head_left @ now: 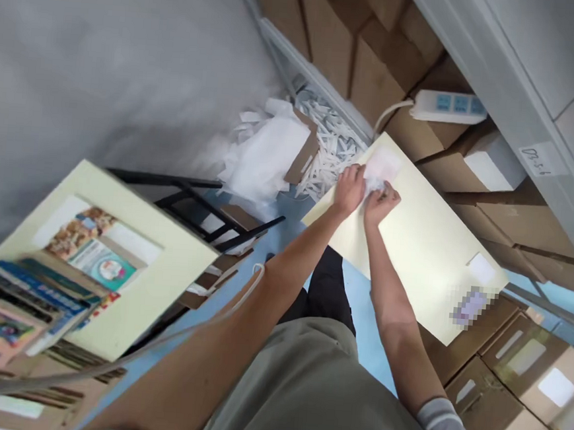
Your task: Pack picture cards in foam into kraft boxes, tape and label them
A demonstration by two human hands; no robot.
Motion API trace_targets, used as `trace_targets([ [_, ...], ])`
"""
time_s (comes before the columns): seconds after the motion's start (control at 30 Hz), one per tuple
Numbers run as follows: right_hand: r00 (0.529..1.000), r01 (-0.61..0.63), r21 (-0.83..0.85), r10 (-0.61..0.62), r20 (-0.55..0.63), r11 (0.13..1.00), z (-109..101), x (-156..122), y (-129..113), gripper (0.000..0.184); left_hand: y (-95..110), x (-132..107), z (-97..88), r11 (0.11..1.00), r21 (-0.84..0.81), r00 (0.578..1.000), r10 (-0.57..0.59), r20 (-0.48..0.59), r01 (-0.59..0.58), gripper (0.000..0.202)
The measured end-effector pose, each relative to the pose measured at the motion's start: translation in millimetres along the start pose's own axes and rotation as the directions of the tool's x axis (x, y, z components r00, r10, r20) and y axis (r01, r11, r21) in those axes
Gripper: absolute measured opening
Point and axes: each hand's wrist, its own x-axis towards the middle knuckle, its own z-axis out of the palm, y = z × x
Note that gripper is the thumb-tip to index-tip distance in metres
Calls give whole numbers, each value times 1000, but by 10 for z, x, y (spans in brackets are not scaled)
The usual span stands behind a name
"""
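Note:
Over the far end of a cream-coloured tabletop point(429, 239), both of my hands are close together. My left hand point(350, 192) has its fingers curled at the near left corner of a thin, pinkish-white sheet point(383, 163). Between the hands is a crumpled, whitish, see-through piece like plastic film point(373, 183), pinched in the bent fingers of my right hand point(381, 204). Whether film and sheet are one piece, I cannot tell. A small white paper point(482, 267) lies at the table's other end, beside a blurred-out purple item point(471, 306).
Metal shelving point(517, 67) with cardboard boxes and a white power strip point(447, 106) borders the table. Boxes point(528, 366) stack at lower right. Shredded paper point(335, 142) lies on the floor beyond. On the left, another cream table point(184, 253) holds books; a pale cable point(157, 347) crosses nearby.

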Motion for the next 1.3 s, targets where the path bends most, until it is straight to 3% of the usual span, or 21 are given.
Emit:
trace_targets([
  [0.07, 997, 74, 19, -73, -26, 997, -145, -152, -149, 49, 82, -267, -270, 997, -38, 998, 62, -5, -62, 40],
  [0.17, 979, 204, 2, -204, 32, 979, -332, -734, -468, 44, 12, -1020, -962, 992, -68, 987, 93, -131, -102, 32],
  [0.27, 928, 305, 24, -303, 216, 952, -401, -1678, -763, 41, -332, -2132, -1821, 996, -69, 960, 43, -276, -64, 29],
  [0.3, 899, 333, 52, -333, 285, 942, -389, -2040, -844, 41, -487, -2545, -2104, 997, -77, 938, -22, -346, -5, 26],
  [0.37, 827, 368, 124, -386, 408, 921, -319, -2797, -999, 45, -819, -3382, -2637, 985, -115, 854, -170, -491, 131, 18],
  [0.43, 728, 409, 195, -447, 520, 892, -203, -3574, -1168, 46, -1155, -4185, -3127, 958, -164, 733, -287, -617, 237, 11],
  [0.5, 577, 431, 273, -496, 649, 860, -71, -4341, -1370, 47, -1487, -4924, -3579, 909, -234, 558, -398, -728, 344, 10],
  [0.53, 471, 433, 315, -511, 719, 844, -6, -4707, -1484, 47, -1653, -5264, -3791, 877, -282, 444, -447, -777, 390, 12],
  [0.6, 208, 425, 393, -511, 834, 815, 116, -5380, -1726, 43, -1985, -5869, -4175, 794, -402, 166, -520, -838, 455, 18],
  [0.67, -46, 414, 450, -476, 878, 791, 220, -5950, -1969, 37, -2302, -6352, -4485, 693, -540, -92, -572, -815, 478, 13],
  [0.7, -134, 411, 473, -461, 877, 780, 263, -6193, -2083, 35, -2446, -6541, -4604, 639, -590, -166, -596, -785, 493, 22],
  [0.73, -195, 405, 496, -457, 868, 768, 300, -6409, -2187, 34, -2575, -6693, -4695, 573, -630, -200, -636, -745, 524, 43],
  [0.77, -240, 397, 519, -461, 855, 757, 328, -6600, -2278, 34, -2686, -6811, -4758, 501, -649, -199, -683, -703, 572, 63],
  [0.83, -298, 377, 557, -473, 829, 740, 358, -6905, -2413, 36, -2845, -6960, -4812, 368, -631, -148, -776, -613, 683, 91],
  [0.9, -323, 364, 570, -474, 819, 737, 351, -7113, -2484, 39, -2930, -7030, -4801, 287, -567, -82, -840, -536, 772, 96],
  [0.97, -323, 362, 554, -456, 829, 750, 316, -7229, -2498, 42, -2968, -7066, -4777, 265, -507, -34, -862, -505, 820, 90],
  [1.03, -318, 370, 520, -421, 849, 770, 268, -7270, -2477, 42, -2991, -7103, -4785, 264, -474, -17, -860, -509, 840, 78],
  [1.2, -269, 385, 436, -353, 896, 813, 189, -7244, -2410, 38, -3022, -7335, -4955, 254, -493, -29, -868, -496, 832, 34],
  [1.3, -258, 392, 400, -318, 912, 829, 177, -7258, -2406, 37, -2937, -7533, -5042, 256, -515, -67, -847, -527, 818, 26],
])
